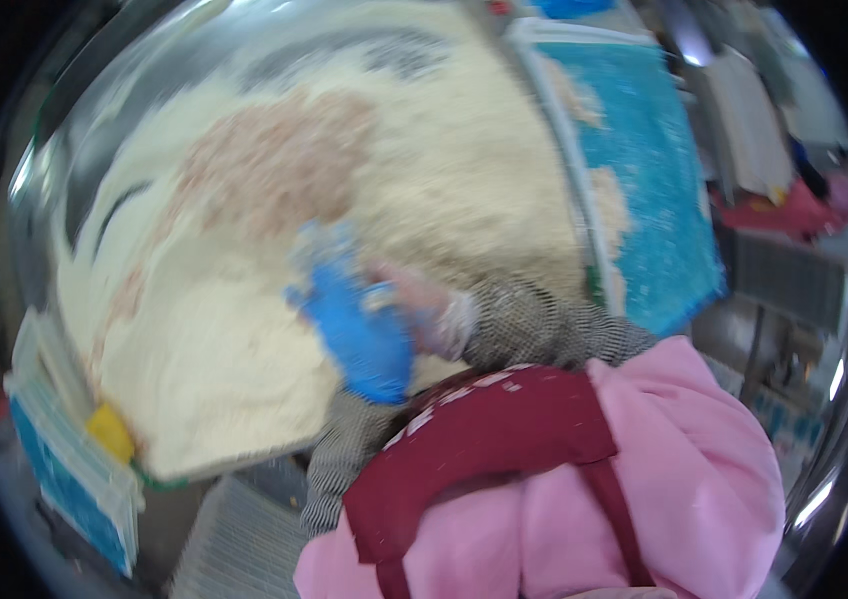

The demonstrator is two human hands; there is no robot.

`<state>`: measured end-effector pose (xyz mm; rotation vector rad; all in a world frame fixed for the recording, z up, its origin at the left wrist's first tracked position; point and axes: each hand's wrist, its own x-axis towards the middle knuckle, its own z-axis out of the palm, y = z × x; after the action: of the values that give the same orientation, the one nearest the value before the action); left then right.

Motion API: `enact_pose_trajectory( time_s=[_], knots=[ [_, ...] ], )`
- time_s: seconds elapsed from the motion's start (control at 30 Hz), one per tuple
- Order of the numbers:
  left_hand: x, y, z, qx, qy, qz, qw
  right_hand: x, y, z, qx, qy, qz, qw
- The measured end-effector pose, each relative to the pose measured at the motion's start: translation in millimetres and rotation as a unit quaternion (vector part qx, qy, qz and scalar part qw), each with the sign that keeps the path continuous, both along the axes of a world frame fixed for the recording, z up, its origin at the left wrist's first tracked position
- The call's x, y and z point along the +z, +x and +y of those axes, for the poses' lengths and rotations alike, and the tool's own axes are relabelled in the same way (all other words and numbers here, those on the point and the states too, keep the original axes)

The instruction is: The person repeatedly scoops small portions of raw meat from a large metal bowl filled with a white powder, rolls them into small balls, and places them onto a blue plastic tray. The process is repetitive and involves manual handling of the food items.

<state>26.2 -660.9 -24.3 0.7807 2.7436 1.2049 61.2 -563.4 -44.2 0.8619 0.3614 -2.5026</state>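
Note:
My left hand (364, 329), in a blue glove, is over a wide metal tray of pale flour-like powder (222, 329). Its fingertips are caked with the powder, and its thumb stands out to the side. Close against it on the right is my right hand (428, 308) in a clear glove, its fingers partly hidden behind the blue one. A small pale bit shows between the hands, too blurred to name. Beyond the fingertips lies a patch of pinkish, raw-looking pieces (282, 165), dusted with powder. Coarser crumbly powder (469, 195) covers the tray's right side.
Along the right stands a white-rimmed bin with a blue liner (649, 172), pale clumps near its edge. At lower left are a blue and clear container (68, 457) and a yellow object (111, 433). A grey ribbed crate (237, 546) sits below the tray.

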Motion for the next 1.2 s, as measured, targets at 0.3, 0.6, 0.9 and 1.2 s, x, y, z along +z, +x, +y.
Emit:
enact_pose_trajectory(
  time_s=[0.3,0.6,0.9,1.2],
  knots=[
    [-18.8,8.1,-48.5,-0.041,0.172,-0.194,0.965,74.5,132.2,157.8,-0.135,0.379,0.120,0.908],
    [-43.0,28.5,-67.9,-0.076,0.142,-0.252,0.954,39.3,312.2,206.0,0.116,0.747,-0.117,0.644],
    [-22.0,1.4,-49.3,-0.108,-0.029,-0.143,0.983,64.5,239.9,177.3,-0.065,0.756,-0.048,0.649],
    [-42.2,-84.8,-13.0,0.024,-0.273,0.072,0.959,71.9,110.5,129.0,-0.004,0.681,0.099,0.725]
  ],
)
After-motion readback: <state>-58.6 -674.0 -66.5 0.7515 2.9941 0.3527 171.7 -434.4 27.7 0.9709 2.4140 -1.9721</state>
